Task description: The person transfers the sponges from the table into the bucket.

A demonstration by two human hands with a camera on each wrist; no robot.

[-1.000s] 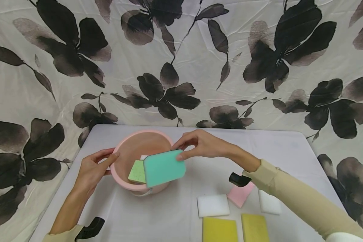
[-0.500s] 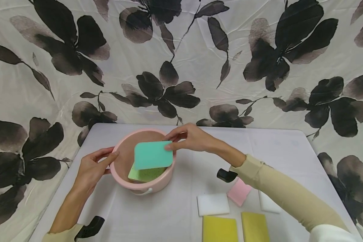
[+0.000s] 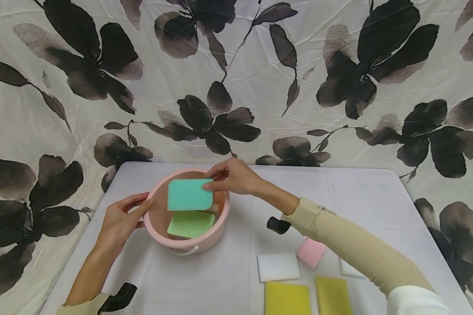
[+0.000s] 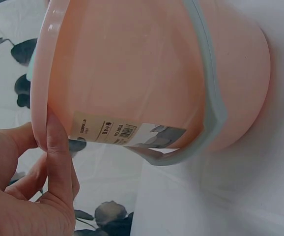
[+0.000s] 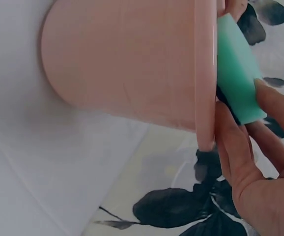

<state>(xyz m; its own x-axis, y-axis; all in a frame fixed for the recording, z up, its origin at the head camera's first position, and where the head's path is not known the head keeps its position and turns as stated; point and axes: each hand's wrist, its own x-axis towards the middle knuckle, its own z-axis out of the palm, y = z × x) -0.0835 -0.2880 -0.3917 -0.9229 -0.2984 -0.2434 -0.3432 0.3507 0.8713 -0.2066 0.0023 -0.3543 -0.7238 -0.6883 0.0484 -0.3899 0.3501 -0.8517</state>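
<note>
A pink bucket (image 3: 217, 234) stands on the table, tilted toward me in the head view. My left hand (image 3: 120, 223) pinches its left rim between thumb and fingers; the left wrist view shows the rim caught there. With my right hand (image 3: 236, 177) I hold a turquoise sponge (image 3: 189, 195) by its right end, over the bucket's mouth. In the right wrist view the sponge (image 5: 238, 69) has a dark underside and is beside the rim. Inside the bucket lies a light green sponge (image 3: 191, 225); what is beneath it is mostly hidden.
Right of the bucket on the white table (image 3: 205, 284) lie a white sponge (image 3: 278, 267), a pink sponge (image 3: 311, 252), two yellow sponges (image 3: 287, 299) and another white piece (image 3: 351, 268) partly behind my right sleeve. A floral cloth (image 3: 236, 87) hangs behind the table.
My right hand has carried the turquoise sponge leftward and slightly up, from the bucket's front right rim to above its mouth. The light green sponge shows more fully. My left hand stays on the rim.
</note>
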